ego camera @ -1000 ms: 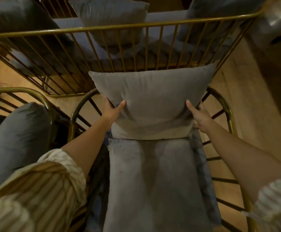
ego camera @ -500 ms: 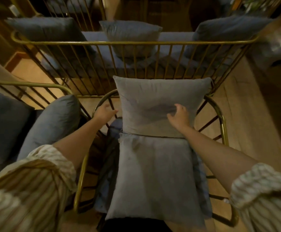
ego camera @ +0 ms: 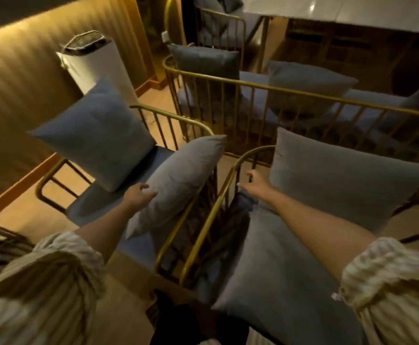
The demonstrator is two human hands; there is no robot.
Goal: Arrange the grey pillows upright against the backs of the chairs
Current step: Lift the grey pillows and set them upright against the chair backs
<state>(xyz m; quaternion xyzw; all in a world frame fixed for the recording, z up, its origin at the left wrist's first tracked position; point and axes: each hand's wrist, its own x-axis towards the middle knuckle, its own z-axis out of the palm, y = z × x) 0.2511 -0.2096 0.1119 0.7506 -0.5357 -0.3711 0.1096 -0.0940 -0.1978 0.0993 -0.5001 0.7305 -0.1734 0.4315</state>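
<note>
Head view: left hand point(ego camera: 138, 196) touching grey pillow point(ego camera: 178, 180); grip unclear.

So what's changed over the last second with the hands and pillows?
Both hands let go of the right chair's pillow. The left hand swung left onto the leaning pillow on the next chair; the right hand hovers open. The released pillow stays upright.

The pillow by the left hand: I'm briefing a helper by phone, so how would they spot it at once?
Find the gold-framed chair nearest the lit striped wall. It holds two grey pillows; take the lighter pillow leaning on the chair's right side rail, with the left hand at its lower edge. Its neighbour, the square pillow, is darker and sits farther back, nearer the wall.
</note>
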